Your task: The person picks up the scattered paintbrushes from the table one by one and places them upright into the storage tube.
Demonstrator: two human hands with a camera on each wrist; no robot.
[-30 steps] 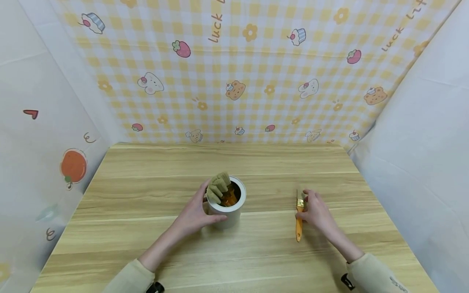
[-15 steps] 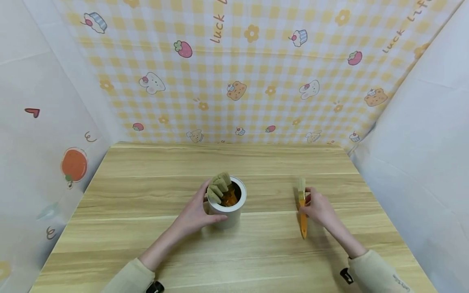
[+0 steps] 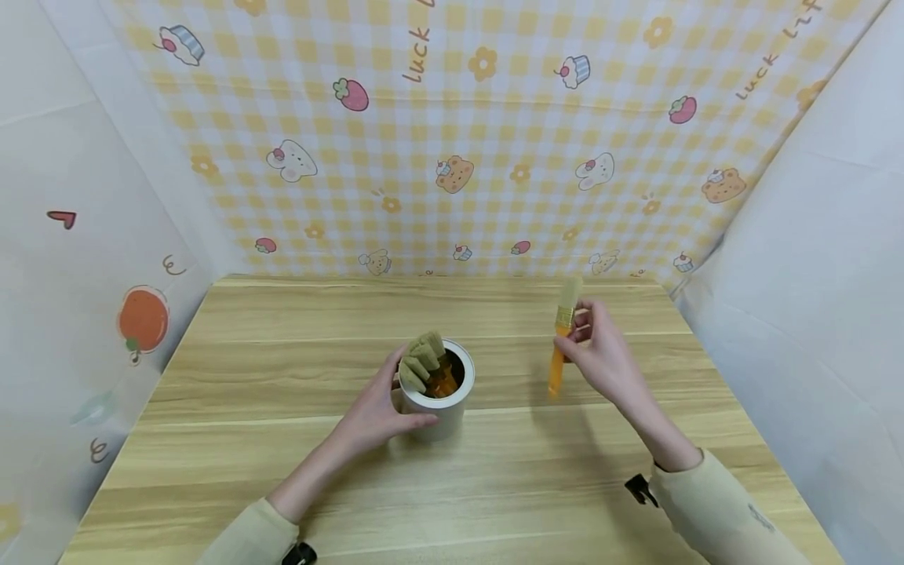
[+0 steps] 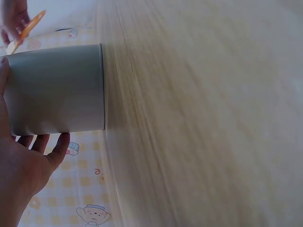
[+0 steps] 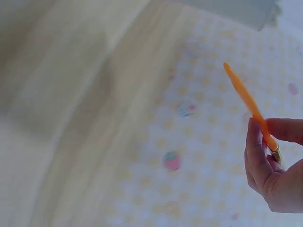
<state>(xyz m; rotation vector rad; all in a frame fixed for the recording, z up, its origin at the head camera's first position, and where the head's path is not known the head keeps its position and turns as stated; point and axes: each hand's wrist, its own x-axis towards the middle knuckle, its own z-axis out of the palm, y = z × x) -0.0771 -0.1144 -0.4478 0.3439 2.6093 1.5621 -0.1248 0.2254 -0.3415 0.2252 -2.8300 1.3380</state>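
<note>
A grey-white can (image 3: 439, 420) stands upright on the table, left of centre. Several paintbrushes (image 3: 424, 357) sit in it, bristles up and leaning toward its left rim. My left hand (image 3: 377, 412) grips the can from the left, thumb across its front and fingers behind, as the left wrist view also shows (image 4: 28, 161). Off to the right, my right hand (image 3: 600, 353) pinches a paintbrush (image 3: 558, 365) with an orange handle, a gold ferrule and pale bristles. This brush is raised above the table, bristles up. In the right wrist view its orange handle (image 5: 246, 97) points away from the fingers.
The wood-grain table (image 3: 282, 322) ends at a yellow checked cloth (image 3: 523, 212) at the back. White cloth walls (image 3: 812, 298) flank both sides. A shadow of the right arm falls on the tabletop.
My right hand has picked the paintbrush up from the table and lifted it, shifting slightly away and to the left. My left hand and the can have stayed in place.
</note>
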